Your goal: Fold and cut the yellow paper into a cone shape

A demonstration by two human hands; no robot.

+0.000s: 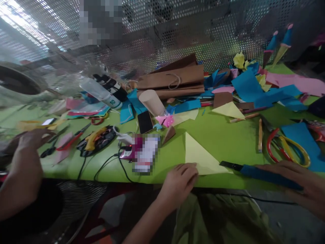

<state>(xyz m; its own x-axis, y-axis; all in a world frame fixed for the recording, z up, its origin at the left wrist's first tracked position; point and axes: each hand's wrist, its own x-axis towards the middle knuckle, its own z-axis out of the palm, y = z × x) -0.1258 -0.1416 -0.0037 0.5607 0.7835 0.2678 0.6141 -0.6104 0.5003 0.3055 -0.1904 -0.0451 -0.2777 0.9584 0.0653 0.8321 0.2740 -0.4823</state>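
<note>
A pale yellow paper triangle (pixel 200 156) lies on the green table (pixel 223 135) near its front edge. My left hand (pixel 177 181) rests on the triangle's lower left corner with the fingers laid fairly flat, holding nothing. My right hand (pixel 302 181) is closed round a blue-handled cutter (pixel 264 174). The cutter's dark tip (pixel 228 165) touches the triangle's lower right edge.
Another person's hand (pixel 30 140) lies at the left by scissors (pixel 71 137). Red and yellow scissors (pixel 286 149), a pencil (pixel 260 135), a phone (pixel 144 121), a paper cup (pixel 152 101), brown bags (pixel 172 79), cables and scraps of coloured paper crowd the table.
</note>
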